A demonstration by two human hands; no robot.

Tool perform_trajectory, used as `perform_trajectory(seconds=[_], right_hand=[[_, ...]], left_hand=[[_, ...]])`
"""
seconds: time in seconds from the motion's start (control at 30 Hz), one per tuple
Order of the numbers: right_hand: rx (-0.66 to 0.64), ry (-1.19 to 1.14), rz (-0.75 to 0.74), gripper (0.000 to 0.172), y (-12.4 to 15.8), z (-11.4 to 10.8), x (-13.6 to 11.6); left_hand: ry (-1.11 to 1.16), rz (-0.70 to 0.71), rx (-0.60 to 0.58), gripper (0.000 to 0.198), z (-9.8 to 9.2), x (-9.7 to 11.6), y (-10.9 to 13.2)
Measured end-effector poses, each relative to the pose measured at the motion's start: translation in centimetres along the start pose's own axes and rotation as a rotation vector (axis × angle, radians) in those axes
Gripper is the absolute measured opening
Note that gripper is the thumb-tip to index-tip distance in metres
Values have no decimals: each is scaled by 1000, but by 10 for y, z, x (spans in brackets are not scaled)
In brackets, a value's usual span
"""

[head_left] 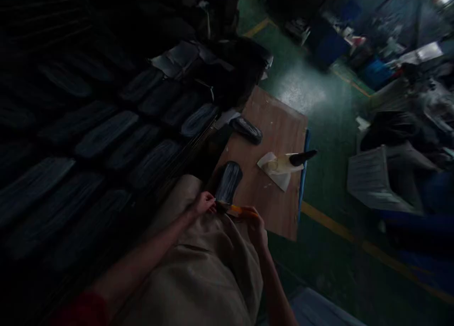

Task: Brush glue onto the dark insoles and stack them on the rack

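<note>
- I see the right hand (256, 226) curled around an orange-handled tool (244, 211), lower centre
- Left hand (205, 203) half-curled near its tip; I can't tell its grip
- Dark oblong pad (229, 180) just above, on wooden board (273, 118)

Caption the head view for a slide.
Right hand holding an orange tool near the left hand, beside a wooden board with dark oblong pieces.
</note>
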State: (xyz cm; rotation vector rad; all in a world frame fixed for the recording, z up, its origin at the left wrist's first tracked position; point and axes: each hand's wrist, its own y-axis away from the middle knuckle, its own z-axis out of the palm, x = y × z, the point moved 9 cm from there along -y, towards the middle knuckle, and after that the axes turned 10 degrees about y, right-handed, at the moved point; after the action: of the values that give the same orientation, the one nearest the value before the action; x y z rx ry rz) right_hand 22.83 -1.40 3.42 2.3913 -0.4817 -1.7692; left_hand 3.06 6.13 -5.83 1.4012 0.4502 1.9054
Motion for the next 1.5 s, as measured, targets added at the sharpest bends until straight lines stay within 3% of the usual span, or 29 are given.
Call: perform_trajectory(seconds=[0.17, 0.37, 0.57, 0.73, 0.93, 1.07, 1.2, 1.37, 1.5], right_hand=[[206, 42, -26, 31, -8, -21, -18], [91, 68, 2, 31, -15, -7, -17], [290, 82, -121, 24, -63, -25, -33], [353, 38, -234, 23, -99, -17, -65], [410, 4, -227, 28, -119, -14, -63], [478, -72, -192, 29, -110, -24, -49], [534, -182, -130, 30, -76, -32, -34], [653, -189, -59, 39, -32, -54, -8], [704, -199, 21, 42, -14, -70, 13]], left_hand=[[-53, -28, 43, 25, 0, 1, -2], [-97, -24, 44, 19, 5, 10, 4], [-99, 45, 19, 19, 8, 16, 5], [-91, 72, 15, 16, 8, 18, 9], [-125, 32, 49, 16, 7, 17, 7], [-141, -15, 51, 20, 8, 13, 2], [-267, 28, 69, 16, 8, 24, 9], [-751, 395, 36, 10, 24, 79, 41], [-869, 561, -32, 10, 37, 114, 73]])
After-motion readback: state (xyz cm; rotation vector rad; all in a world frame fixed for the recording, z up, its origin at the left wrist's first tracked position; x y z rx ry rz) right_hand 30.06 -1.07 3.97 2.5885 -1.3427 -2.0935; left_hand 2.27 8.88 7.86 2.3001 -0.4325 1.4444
